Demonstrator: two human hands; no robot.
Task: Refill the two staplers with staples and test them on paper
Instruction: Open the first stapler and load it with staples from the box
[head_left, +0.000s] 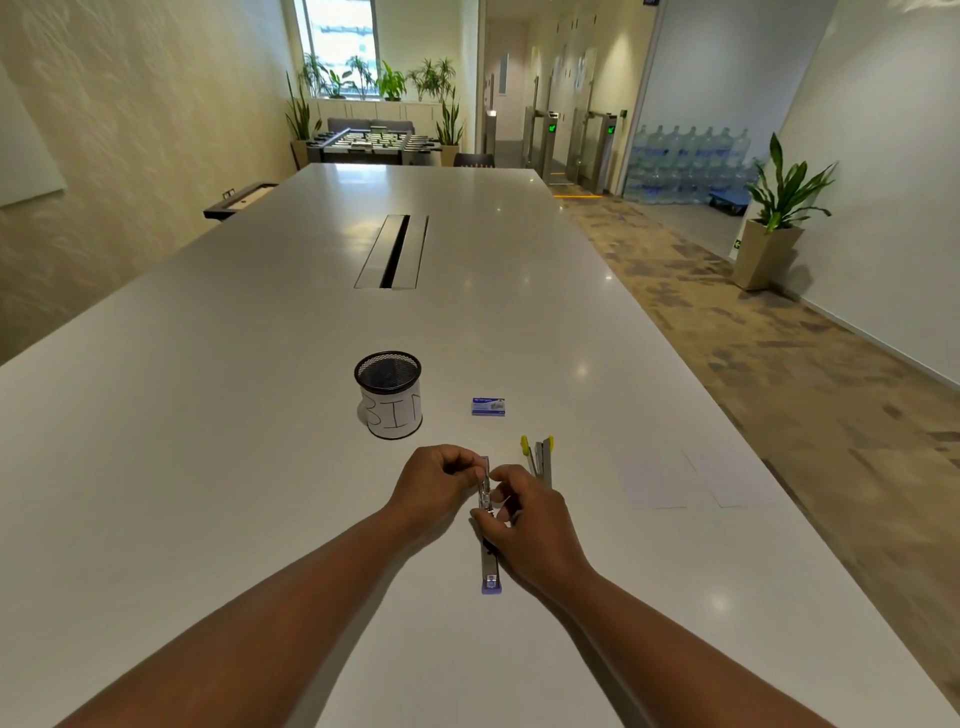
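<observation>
Blue stapler (489, 545) lies opened flat on the table (260, 415), left hand (435, 480) and right hand (524, 514) both pinching its magazine; recommend seating the strip squarely in the channel before closing.

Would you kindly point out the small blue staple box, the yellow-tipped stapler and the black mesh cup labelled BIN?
Small blue staple box (488, 406), head view: middle of its top face.
Yellow-tipped stapler (543, 460), head view: its metal body.
Black mesh cup labelled BIN (393, 415), head view: its white paper label.
</observation>
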